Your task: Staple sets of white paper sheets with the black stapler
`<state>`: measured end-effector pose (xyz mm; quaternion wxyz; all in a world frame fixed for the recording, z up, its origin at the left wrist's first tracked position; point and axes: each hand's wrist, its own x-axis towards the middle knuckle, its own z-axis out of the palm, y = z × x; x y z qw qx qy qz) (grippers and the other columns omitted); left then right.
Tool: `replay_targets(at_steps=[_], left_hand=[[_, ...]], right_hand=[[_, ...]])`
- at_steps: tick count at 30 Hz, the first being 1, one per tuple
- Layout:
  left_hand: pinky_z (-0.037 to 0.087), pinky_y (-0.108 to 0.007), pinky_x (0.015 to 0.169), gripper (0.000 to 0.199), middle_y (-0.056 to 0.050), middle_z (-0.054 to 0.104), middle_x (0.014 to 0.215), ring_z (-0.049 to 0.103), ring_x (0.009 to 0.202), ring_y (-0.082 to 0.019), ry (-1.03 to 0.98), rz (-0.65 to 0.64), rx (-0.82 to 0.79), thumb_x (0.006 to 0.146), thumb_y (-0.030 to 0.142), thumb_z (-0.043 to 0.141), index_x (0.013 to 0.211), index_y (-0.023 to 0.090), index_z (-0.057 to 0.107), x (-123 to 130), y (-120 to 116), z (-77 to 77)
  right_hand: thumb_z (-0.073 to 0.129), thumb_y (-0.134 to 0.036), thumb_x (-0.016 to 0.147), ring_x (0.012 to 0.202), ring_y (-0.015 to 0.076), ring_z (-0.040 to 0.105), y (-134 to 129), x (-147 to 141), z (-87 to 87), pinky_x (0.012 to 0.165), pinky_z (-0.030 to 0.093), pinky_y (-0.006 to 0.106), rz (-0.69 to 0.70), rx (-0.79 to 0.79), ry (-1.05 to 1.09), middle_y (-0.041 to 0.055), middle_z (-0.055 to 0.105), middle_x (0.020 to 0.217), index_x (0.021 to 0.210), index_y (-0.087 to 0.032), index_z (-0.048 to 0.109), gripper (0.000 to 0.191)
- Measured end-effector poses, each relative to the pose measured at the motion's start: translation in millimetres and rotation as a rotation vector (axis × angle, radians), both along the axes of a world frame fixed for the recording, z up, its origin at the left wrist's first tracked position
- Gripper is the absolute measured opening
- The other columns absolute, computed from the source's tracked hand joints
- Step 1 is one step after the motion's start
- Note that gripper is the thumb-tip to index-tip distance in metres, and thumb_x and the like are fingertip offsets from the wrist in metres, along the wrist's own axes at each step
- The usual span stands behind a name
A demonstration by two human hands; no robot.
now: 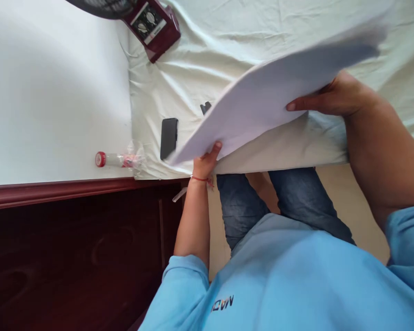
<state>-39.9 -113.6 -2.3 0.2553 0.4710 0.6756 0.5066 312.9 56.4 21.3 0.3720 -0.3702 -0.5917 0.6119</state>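
A stack of white paper is held up at a slant over the cloth, its far right end bent and blurred. My left hand grips the near left edge, thumb on top and fingers hidden underneath. On the right, my right hand closes on the near edge with its thumb lying across the upper face. Behind the sheets' left part, a small black object shows partly; its kind I cannot make out. A black phone lies on the cloth just left of the paper.
A pale, wrinkled cloth covers the table. At the back left stands a dark red fan base with knobs. A clear bottle with a red cap lies by the white surface. A dark red wooden panel is at the lower left.
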Motion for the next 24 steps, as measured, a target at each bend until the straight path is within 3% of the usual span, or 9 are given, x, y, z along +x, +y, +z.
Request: replay_targets(at_steps=[4, 11, 17, 21, 24], left_hand=[[0.039, -0.05, 0.137, 0.057, -0.007, 0.085, 0.11, 0.072, 0.135, -0.033, -0.057, 0.012, -0.043, 0.07, 0.072, 0.092, 0.1, 0.024, 0.084, -1, 0, -11.5], [0.049, -0.043, 0.13, 0.056, -0.01, 0.081, 0.136, 0.069, 0.144, -0.027, -0.236, 0.06, -0.007, 0.088, 0.072, 0.078, 0.117, 0.024, 0.083, 16, -7, -17.4], [0.055, -0.043, 0.125, 0.055, -0.01, 0.085, 0.126, 0.073, 0.138, -0.028, -0.262, 0.067, -0.059, 0.089, 0.071, 0.077, 0.115, 0.023, 0.083, 26, -15, -12.2], [0.057, -0.042, 0.122, 0.054, -0.01, 0.086, 0.117, 0.075, 0.133, -0.028, -0.232, -0.009, -0.055, 0.085, 0.07, 0.082, 0.107, 0.022, 0.084, 30, -17, -9.9], [0.061, -0.037, 0.116, 0.057, -0.009, 0.086, 0.117, 0.078, 0.126, -0.024, -0.272, 0.031, -0.05, 0.084, 0.074, 0.08, 0.106, 0.022, 0.083, 31, -15, -14.9]], right_hand=[[0.107, -0.021, 0.054, 0.114, 0.0228, 0.074, 6, -2, -6.1, 0.11, 0.066, 0.043, 0.028, -0.002, 0.018, 0.0035, 0.081, 0.117, 0.102, -0.021, 0.083, 0.054], [0.101, -0.024, 0.069, 0.089, 0.0169, 0.073, 4, -1, -4.2, 0.082, 0.066, 0.033, -0.072, -0.044, -0.038, 0.0058, 0.082, 0.103, 0.089, -0.016, 0.085, 0.026], [0.101, -0.027, 0.071, 0.092, 0.0194, 0.076, 4, 3, -2.1, 0.086, 0.067, 0.035, 0.009, -0.161, -0.055, 0.0099, 0.083, 0.109, 0.101, -0.014, 0.086, 0.036], [0.099, -0.032, 0.074, 0.087, 0.0178, 0.075, 5, 2, -6.3, 0.081, 0.066, 0.035, -0.057, -0.17, -0.002, 0.0087, 0.083, 0.105, 0.093, -0.015, 0.085, 0.029], [0.101, -0.036, 0.072, 0.084, 0.0158, 0.072, 7, -1, -12.2, 0.082, 0.065, 0.035, -0.124, -0.109, 0.04, 0.0056, 0.082, 0.098, 0.084, -0.017, 0.082, 0.029]])
